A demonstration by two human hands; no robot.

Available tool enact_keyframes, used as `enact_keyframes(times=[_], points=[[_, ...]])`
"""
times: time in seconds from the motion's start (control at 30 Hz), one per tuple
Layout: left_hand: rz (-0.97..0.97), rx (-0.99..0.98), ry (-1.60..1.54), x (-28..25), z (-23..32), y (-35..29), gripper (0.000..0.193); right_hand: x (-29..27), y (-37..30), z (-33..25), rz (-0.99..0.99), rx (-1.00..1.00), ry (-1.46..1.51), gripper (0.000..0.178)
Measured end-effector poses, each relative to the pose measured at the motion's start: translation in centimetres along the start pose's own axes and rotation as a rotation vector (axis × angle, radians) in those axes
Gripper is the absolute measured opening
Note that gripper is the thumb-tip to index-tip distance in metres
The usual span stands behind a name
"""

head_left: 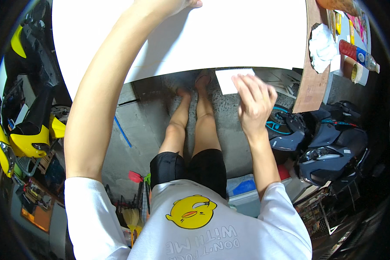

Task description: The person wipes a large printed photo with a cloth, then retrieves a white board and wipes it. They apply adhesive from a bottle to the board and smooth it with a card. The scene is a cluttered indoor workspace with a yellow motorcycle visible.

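A large white board [229,34] with a pale edge spans the top of the head view. My left hand [171,5] reaches over it at the top edge of the picture; only the back of the hand and one fingertip show, and the other fingers are cut off. Just below the board's near edge, my right hand [256,97] pinches a small white flat rectangular piece [226,83] between thumb and fingers. The hand is slightly blurred. I cannot make out what the piece is made of.
Right of the board lies a wooden plank [312,89] with a crumpled white cloth [322,47]. Beyond it are a bottle with red liquid [349,50] and a tape roll [356,73]. A dark motorbike [333,147] stands at right, a yellow-and-black one [28,141] at left.
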State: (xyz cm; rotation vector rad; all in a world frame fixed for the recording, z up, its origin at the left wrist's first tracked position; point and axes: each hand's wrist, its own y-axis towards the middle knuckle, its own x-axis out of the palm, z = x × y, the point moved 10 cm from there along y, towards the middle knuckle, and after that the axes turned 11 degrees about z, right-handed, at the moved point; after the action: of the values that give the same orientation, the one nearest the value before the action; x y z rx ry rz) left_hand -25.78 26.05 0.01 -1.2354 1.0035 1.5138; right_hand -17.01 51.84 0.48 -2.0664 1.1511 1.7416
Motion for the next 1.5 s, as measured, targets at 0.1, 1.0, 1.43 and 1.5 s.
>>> enact_keyframes(times=[0.1, 1.0, 1.43, 1.5], points=[[0.005, 0.003, -0.007, -0.2, -0.2, -0.2, 0.066, -0.8, 0.4, -1.6, -0.004, -0.010, 0.032, 0.049], [0.072, 0.029, -0.120, 1.0, -1.0, 0.4, 0.043, 3.4, 2.0, -7.5, -0.013, -0.062, -0.011, 0.045], [-0.020, -0.033, -0.217, 1.1, -1.6, 0.3, 0.046, 1.7, 0.3, -9.3, -0.031, -0.013, 0.062, 0.037], [0.048, -0.006, -0.188, 0.9, -1.5, 0.2, 0.047, 1.9, 3.0, -10.4, 0.042, -0.065, 0.097, 0.039]])
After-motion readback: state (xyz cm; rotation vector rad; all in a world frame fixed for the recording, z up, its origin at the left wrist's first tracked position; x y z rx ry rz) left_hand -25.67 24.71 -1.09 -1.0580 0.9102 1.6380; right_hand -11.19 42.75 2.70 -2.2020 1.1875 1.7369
